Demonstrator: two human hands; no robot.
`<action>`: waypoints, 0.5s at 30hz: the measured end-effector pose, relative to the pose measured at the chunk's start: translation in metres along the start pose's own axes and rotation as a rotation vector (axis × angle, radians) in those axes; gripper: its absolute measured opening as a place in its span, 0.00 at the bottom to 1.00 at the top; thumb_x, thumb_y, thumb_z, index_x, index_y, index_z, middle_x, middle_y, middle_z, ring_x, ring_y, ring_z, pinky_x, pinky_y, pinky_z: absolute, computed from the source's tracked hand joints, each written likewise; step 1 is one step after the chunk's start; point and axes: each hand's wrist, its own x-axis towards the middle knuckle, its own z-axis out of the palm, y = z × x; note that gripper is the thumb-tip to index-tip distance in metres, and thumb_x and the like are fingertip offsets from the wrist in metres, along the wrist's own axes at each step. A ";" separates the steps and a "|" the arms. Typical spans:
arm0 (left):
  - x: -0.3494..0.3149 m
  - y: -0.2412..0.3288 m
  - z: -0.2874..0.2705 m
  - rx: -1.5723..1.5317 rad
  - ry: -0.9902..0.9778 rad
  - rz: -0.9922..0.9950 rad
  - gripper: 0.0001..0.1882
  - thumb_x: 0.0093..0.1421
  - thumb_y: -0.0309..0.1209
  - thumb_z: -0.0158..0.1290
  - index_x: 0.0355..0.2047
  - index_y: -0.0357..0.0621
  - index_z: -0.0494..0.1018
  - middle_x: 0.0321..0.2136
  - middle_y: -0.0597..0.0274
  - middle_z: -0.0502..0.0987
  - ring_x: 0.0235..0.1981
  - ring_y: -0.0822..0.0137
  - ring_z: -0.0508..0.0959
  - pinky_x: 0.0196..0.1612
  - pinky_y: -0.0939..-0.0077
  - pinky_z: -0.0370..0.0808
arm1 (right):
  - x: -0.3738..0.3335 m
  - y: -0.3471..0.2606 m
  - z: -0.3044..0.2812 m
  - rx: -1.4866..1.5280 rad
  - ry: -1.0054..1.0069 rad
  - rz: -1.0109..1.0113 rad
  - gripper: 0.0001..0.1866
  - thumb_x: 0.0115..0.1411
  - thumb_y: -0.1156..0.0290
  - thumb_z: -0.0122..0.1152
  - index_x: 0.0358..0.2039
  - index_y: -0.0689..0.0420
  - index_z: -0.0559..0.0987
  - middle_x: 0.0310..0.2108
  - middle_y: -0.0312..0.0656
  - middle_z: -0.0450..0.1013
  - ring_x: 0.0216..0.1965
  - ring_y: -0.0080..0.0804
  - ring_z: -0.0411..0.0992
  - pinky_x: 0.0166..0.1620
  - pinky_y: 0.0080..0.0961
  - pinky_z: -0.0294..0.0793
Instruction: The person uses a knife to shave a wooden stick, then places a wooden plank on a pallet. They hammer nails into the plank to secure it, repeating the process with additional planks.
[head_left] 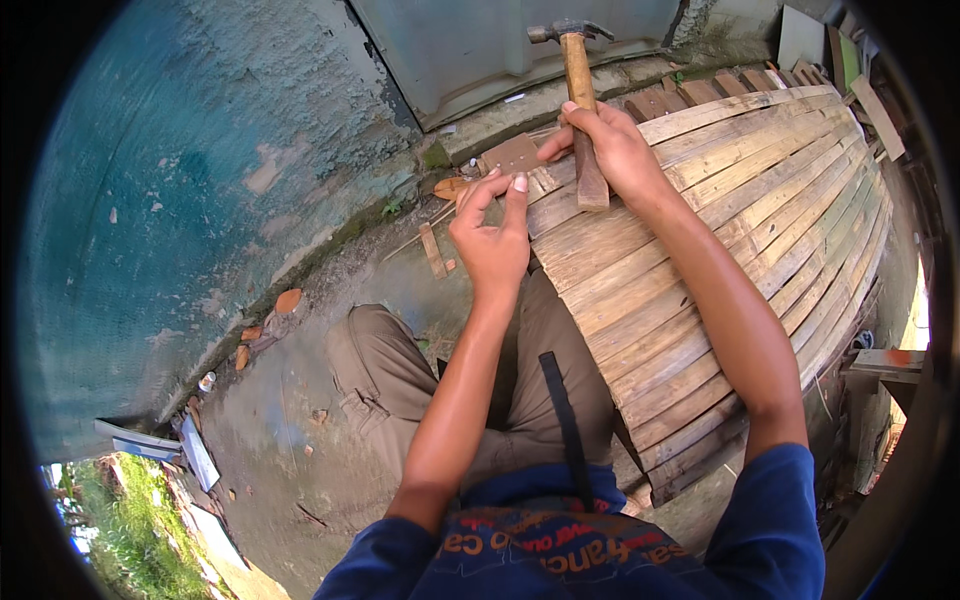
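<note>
**Hammer raised over a slatted bamboo panel**

Nearest the camera is the person's own body: a blue shirt (570,550) with orange print along the lower edge, and below it khaki trousers (400,380) with a knee bent out toward the left. A dark strap (565,420) hangs down across the lap. Both bare forearms reach up from the lower edge.

The left hand (492,240) sits at the near left edge of the bamboo slat panel (720,240), a broad curved sheet of pale strips laid side by side that spreads away to the right. The fingers (518,195) of this hand are pinched together, thumb against fingertips, right at the panel's edge; whatever small thing they pinch is too small to make out.

Just beyond, the right hand (612,150) is wrapped tightly round the wooden handle of a claw hammer (578,75). The handle stands nearly upright in the view, its lower end passing over the slats below the fist, and the metal head sits high above the hand, in front of the grey metal sheet (470,50) at the top.

A small brown wooden block (512,153) lies at the panel's far left corner, between the two hands. Short wood scraps (433,250) lie on the concrete ground (290,400) just left of the left hand. Farther left rises a rough wall with worn blue-green paint (180,170), with broken brick pieces (288,300) at its foot. Grass (130,530) shows at the lower left.
</note>
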 end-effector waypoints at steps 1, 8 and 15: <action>-0.001 0.001 0.001 0.012 0.006 0.004 0.08 0.61 0.29 0.64 0.34 0.33 0.82 0.35 0.51 0.82 0.45 0.60 0.80 0.54 0.66 0.71 | 0.000 0.000 -0.001 -0.062 0.027 0.031 0.18 0.73 0.59 0.49 0.41 0.65 0.74 0.30 0.47 0.82 0.31 0.28 0.76 0.40 0.26 0.74; 0.001 0.000 -0.001 0.010 0.004 -0.115 0.10 0.62 0.30 0.64 0.34 0.33 0.82 0.31 0.56 0.82 0.36 0.66 0.78 0.45 0.70 0.73 | -0.006 0.001 0.002 -0.068 -0.087 -0.026 0.16 0.73 0.58 0.50 0.38 0.60 0.73 0.29 0.43 0.81 0.35 0.24 0.74 0.44 0.24 0.70; 0.000 0.002 0.003 0.042 0.017 -0.082 0.09 0.62 0.30 0.64 0.34 0.34 0.82 0.30 0.58 0.82 0.37 0.67 0.77 0.45 0.71 0.71 | -0.005 0.003 0.003 -0.122 -0.066 -0.036 0.18 0.73 0.58 0.50 0.36 0.61 0.75 0.29 0.40 0.81 0.33 0.21 0.72 0.43 0.23 0.69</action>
